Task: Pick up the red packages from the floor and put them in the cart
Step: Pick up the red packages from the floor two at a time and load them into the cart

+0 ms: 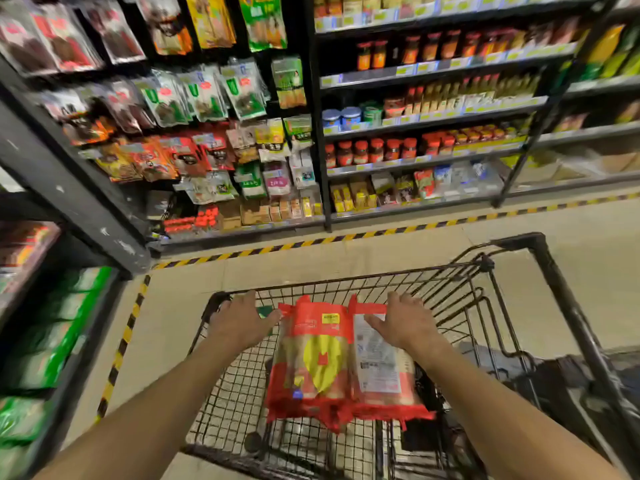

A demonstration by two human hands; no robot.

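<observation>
The left hand (pixel 242 322) is spread open with straight fingers and holds nothing; its thumb points at the top corner of the left red package (pixel 317 358). The right hand (pixel 405 323) is open too, thumb at the top of the right red package (pixel 379 372); whether it touches is hard to tell. The packages sit side by side inside the cart (pixel 540 247). Their lower edges are blurred, so what they rest on is unclear. The cart's near end is cut off. Behind stand the shelves (pixel 433 123), smeared at the left edge.
</observation>
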